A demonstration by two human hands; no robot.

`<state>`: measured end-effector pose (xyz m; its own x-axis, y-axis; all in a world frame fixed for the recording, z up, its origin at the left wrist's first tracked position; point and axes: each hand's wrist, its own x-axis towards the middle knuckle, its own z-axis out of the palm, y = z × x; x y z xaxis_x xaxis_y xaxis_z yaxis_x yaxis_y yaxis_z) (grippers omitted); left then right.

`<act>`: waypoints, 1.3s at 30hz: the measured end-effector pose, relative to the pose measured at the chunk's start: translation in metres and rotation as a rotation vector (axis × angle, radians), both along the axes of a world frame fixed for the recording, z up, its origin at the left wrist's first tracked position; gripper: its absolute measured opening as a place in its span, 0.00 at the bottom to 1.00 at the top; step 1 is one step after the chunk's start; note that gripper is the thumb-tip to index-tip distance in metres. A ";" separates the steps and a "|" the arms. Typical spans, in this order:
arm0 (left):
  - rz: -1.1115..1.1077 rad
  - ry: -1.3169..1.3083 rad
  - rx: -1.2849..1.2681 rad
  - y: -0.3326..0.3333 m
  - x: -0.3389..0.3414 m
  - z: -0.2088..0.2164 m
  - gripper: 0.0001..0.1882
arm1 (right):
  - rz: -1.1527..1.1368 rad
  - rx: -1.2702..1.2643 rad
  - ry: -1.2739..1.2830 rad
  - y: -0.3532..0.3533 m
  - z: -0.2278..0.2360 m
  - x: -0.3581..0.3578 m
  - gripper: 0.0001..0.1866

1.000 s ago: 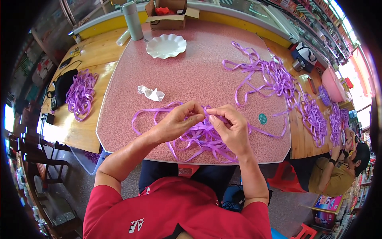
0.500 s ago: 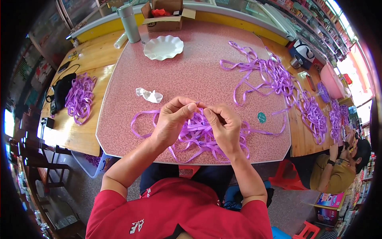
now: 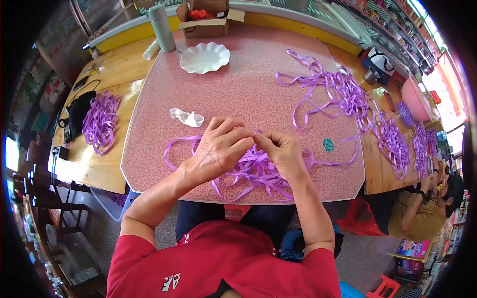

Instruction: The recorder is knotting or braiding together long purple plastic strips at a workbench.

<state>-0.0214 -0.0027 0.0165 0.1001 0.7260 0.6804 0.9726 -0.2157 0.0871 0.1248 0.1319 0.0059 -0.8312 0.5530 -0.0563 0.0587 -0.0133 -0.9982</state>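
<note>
My left hand point(image 3: 219, 147) and my right hand point(image 3: 281, 151) meet over the near edge of a pink speckled table point(image 3: 248, 99). Both pinch the same bundle of purple ribbon strips point(image 3: 253, 171), fingertips almost touching. Loose loops of that ribbon trail left and right of my hands across the tabletop. A second tangle of purple ribbon point(image 3: 338, 92) lies farther off to the right, apart from my hands.
A white scalloped plate point(image 3: 204, 57), a grey cylinder point(image 3: 162, 29) and an open cardboard box point(image 3: 204, 19) stand at the far side. Crumpled clear plastic point(image 3: 187, 117) lies left of my hands. More purple ribbon point(image 3: 99, 121) rests on the wooden table at left. Another person point(image 3: 422, 208) sits at right.
My hands have stayed together on the ribbon bundle, fingers shifting slightly; the view has tilted a little. Nothing else moved.
</note>
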 end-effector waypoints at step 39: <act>0.020 -0.177 0.288 -0.007 0.012 -0.006 0.15 | 0.024 -0.449 0.259 -0.030 0.002 -0.002 0.06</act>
<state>-0.0093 -0.0095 0.0101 -0.0499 0.5019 0.8635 0.9520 -0.2374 0.1930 0.1228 0.1023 0.0075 -0.8616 0.5022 -0.0744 -0.1842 -0.4458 -0.8760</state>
